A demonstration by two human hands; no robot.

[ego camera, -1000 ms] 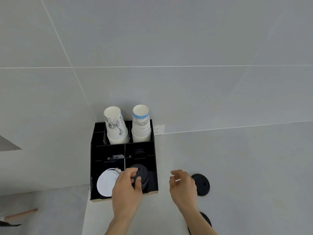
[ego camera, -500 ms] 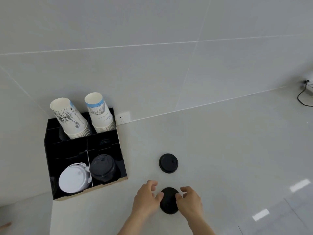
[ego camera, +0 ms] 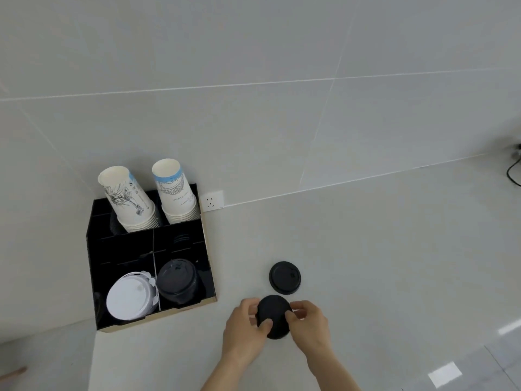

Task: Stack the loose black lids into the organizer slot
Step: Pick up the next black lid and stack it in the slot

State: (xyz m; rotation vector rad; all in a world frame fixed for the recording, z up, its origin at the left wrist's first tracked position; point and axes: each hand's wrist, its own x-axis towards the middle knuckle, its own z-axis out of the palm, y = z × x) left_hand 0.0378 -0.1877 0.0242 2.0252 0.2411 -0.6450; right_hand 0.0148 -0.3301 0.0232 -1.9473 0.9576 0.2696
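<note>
black plastic lid [ego camera: 273,316] sits between both hands over the pale counter [ego camera: 366,263] — left hand [ego camera: 244,328] pinching its left edge, right hand [ego camera: 308,323] gripping the right edge. second loose black lid [ego camera: 284,277] lies flat just beyond, untouched. black organizer [ego camera: 94,249] stands to the left: stacked black lids [ego camera: 177,280] in its front right slot, white lids [ego camera: 131,296] beside them, paper cups [ego camera: 152,193] at the rear.
</note>
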